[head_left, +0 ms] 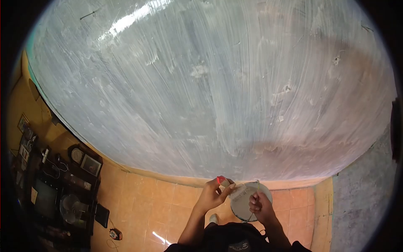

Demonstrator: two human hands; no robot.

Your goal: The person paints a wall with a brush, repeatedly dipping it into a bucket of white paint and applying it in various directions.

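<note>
My left hand [213, 194] is closed around a putty knife with a red handle [221, 179]. Its pale blade [238, 190] points right, over the left part of a round bucket [239, 211]. Grey, smooth-looking material shows in the bucket, though its depth cannot be made out. My right hand [261, 206] is curled in a fist over the bucket, gripping its thin handle, which runs across the opening. Just beyond both hands rises a large wall [201, 105], streaked with whitish and grey coating.
Orange floor tiles [142, 195] lie below the wall. On the left stand a dark cabinet [79, 185], a fan [72, 208] and a framed picture [90, 164]. A cord reel [115, 234] is on the floor. A grey wall [357, 193] stands at right.
</note>
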